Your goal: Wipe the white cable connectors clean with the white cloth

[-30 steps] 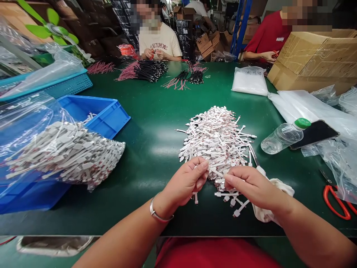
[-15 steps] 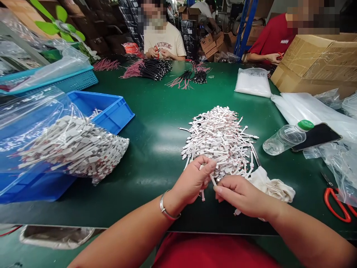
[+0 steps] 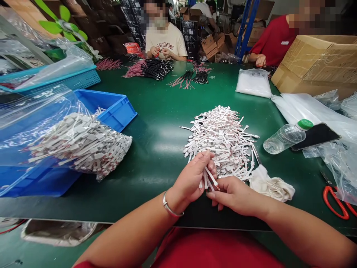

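Note:
Several short white cables (image 3: 207,179) with reddish wire ends fan downward out of my left hand (image 3: 192,178), whose fingers are closed around them. My right hand (image 3: 232,193) is just to the right, thumb and fingers closed at the lower ends of these cables; its fingertips are partly hidden. Right behind both hands lies a large loose pile of the same white cables (image 3: 220,130) on the green table (image 3: 156,111). A crumpled white cloth (image 3: 270,186) rests beside my right wrist.
Left: a clear bag of white cables (image 3: 83,141) leans over blue bins (image 3: 119,111). Right: a plastic bottle (image 3: 284,139), a phone (image 3: 318,136), red-handled scissors (image 3: 336,204) and a cardboard box (image 3: 315,59). Across the table, two people work near black cable bundles (image 3: 156,69).
My left hand has turned, so several cables now show fanned out where one showed between my hands before. My right hand has shifted slightly left. The view has moved a little.

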The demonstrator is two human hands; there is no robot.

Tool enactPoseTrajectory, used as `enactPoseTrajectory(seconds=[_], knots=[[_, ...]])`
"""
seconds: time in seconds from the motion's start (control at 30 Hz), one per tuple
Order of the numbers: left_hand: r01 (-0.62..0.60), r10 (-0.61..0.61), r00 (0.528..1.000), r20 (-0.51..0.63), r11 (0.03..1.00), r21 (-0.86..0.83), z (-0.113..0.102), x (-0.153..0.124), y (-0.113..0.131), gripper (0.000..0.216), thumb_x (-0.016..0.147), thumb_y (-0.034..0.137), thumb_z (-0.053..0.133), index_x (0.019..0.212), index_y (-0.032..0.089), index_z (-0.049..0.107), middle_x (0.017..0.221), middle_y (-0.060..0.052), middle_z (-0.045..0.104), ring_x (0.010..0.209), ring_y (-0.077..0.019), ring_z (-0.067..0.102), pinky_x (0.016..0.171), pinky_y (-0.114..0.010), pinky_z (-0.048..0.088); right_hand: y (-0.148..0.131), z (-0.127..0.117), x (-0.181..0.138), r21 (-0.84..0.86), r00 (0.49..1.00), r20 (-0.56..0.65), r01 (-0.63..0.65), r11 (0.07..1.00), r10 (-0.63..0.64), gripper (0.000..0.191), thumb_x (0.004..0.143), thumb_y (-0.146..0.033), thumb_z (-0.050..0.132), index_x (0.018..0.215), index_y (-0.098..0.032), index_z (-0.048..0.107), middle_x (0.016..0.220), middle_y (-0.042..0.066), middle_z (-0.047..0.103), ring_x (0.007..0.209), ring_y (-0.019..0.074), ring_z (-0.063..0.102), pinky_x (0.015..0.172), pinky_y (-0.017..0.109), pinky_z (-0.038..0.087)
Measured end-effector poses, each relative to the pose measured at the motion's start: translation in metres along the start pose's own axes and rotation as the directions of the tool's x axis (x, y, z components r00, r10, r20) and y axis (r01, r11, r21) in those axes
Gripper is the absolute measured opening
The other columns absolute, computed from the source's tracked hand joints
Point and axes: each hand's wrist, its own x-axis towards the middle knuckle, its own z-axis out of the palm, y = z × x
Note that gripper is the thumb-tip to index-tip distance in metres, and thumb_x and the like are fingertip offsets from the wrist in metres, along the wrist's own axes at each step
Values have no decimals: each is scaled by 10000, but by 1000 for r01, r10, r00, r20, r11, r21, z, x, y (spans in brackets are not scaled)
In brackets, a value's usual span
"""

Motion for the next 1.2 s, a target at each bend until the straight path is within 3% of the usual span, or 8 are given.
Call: enactPoseTrajectory(seconds=[0.2,0.43,0.7,0.77,0.83,0.97,1.03,1.2], knots=[[-87,74,990,-119,991,-101,-6,1,18,121,855,218,614,926,162,534,617,44,564,579,-79,615,631,-220,563,-7,-22,-17,-57,991,50,-119,991,122,296,819,-406,593,663,-156,574,644,12,648,538,94,577,478,185,423],[-88,86,995,-39,996,-28,3,-4,7,376,768,241,724,1082,160,533,925,-69,698,896,-173,681,844,-301,526,-7,-27,-16,39,988,-143,57,998,-51,418,845,-525,544,676,-149,612,640,30,648,553,105,579,477,200,412],[-199,207,978,3,935,292,3,-14,-1,278,819,433,619,887,198,487,530,105,384,394,-38,320,445,-169,363,4,0,-9,-122,985,5,172,978,-173,429,907,-507,450,799,-153,666,699,45,667,633,136,617,609,252,492],[-303,366,930,10,754,582,-4,-25,25,247,854,444,555,877,203,511,529,88,377,413,-60,334,430,-177,324,4,-1,-13,-142,983,5,185,972,-186,392,899,-497,470,951,-170,678,797,59,699,720,162,646,672,279,514],[-368,617,779,115,301,880,-11,-43,66,188,831,353,603,892,176,591,665,23,524,578,-88,476,575,-198,407,4,-3,-16,-172,981,-22,187,967,-193,396,892,-500,484,1050,-190,672,835,63,712,775,184,659,722,307,524],[165,836,469,283,-398,902,-26,-80,176,328,848,347,536,1047,98,616,831,4,570,875,-149,574,846,-286,383,5,-5,-18,-231,977,-28,199,952,-211,398,888,-505,485,1070,-212,684,883,70,721,823,209,666,768,338,526],[510,889,424,173,-393,765,-37,-93,229,506,898,363,309,1186,4,520,876,4,518,1064,-233,551,877,-394,308,5,-4,-18,-259,974,-22,213,942,-226,389,887,-500,487,1069,-220,688,932,73,720,853,215,665,796,348,524],[720,836,531,-140,-359,594,-78,-97,305,570,751,365,676,1098,-51,497,1044,-133,646,1088,-291,581,926,-458,421,4,-5,-20,-338,966,-40,228,913,-256,369,899,-487,480,1080,-241,687,1041,65,706,933,218,653,862,346,512]])
